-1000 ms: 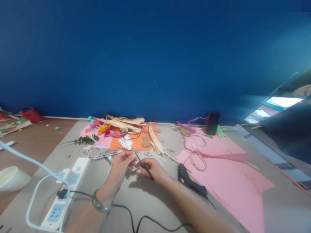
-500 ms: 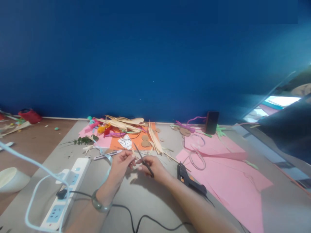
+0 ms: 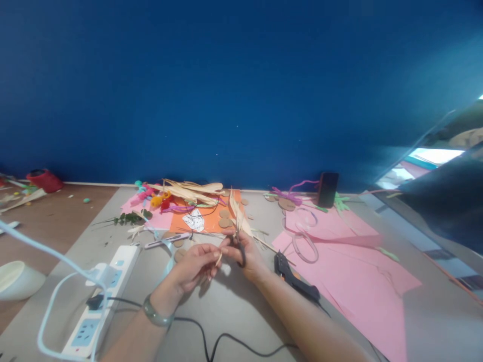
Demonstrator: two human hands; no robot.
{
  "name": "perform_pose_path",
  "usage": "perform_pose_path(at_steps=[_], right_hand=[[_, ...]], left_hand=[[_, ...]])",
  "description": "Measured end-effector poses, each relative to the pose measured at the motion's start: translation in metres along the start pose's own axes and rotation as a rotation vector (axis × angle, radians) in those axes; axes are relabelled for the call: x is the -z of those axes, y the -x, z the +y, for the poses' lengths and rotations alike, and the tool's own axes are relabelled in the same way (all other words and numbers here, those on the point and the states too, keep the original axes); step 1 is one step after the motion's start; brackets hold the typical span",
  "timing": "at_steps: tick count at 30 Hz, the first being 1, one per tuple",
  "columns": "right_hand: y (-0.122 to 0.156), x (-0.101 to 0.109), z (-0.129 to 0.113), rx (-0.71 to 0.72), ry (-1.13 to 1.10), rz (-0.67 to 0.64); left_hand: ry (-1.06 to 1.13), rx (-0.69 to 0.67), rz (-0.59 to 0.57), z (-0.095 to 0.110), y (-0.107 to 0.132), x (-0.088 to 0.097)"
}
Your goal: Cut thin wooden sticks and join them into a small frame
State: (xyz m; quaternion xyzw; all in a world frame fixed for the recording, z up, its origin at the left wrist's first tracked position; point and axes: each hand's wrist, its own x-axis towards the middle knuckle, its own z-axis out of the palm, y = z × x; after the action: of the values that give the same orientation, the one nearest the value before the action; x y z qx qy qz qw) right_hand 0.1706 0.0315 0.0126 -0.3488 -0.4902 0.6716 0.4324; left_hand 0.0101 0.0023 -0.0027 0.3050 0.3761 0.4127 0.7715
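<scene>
My left hand [image 3: 198, 265] pinches a small pale strip [image 3: 219, 258] that looks like dried corn husk. Dark-handled scissors [image 3: 241, 252] are in my right hand [image 3: 247, 254], blades pointing up and away from me. The fingertips of both hands meet close to the strip. Below them a small whitish piece [image 3: 225, 270] shows, blurred. Just beyond the hands lie a long dried husk [image 3: 238, 213], round brown discs [image 3: 225, 218] and a white patterned paper piece [image 3: 193, 220] on an orange sheet [image 3: 211, 223].
A power strip [image 3: 100, 306] with cables stands at the left, near a white cup [image 3: 18, 279]. On the right are a black glue gun [image 3: 296, 281], pink sheets [image 3: 358, 281], a tape-like ring [image 3: 305, 248] and an upright phone [image 3: 327, 190]. A utility knife [image 3: 166, 241] lies behind my left hand.
My right hand has lifted and turned, bringing the scissors up and slightly right, away from the left fingers. The left hand has shifted a little to the right and down, still pinching.
</scene>
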Motion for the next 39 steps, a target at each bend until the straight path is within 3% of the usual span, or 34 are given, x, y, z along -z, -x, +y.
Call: perform_pose_path(at_steps=[3,8,20,24,29,39], right_hand=[[-0.001,0.001,0.002,-0.010,0.034,0.049],[-0.004,0.002,0.005,-0.031,0.093,0.111],[-0.003,-0.003,0.003,0.007,0.144,0.149],[-0.002,-0.006,0.004,0.006,0.211,-0.020],[0.001,-0.011,0.011,-0.099,0.265,-0.215],[0.005,-0.017,0.010,-0.141,0.226,-0.260]], left_hand=[[-0.058,0.012,0.021,0.000,0.000,0.000],[-0.200,-0.083,0.173,0.002,-0.001,0.002],[-0.255,-0.124,0.197,-0.003,0.001,0.000],[-0.254,-0.238,0.306,0.006,0.002,0.000],[-0.242,-0.400,0.374,0.013,0.002,0.001],[-0.242,-0.429,0.432,0.011,0.001,-0.001]])
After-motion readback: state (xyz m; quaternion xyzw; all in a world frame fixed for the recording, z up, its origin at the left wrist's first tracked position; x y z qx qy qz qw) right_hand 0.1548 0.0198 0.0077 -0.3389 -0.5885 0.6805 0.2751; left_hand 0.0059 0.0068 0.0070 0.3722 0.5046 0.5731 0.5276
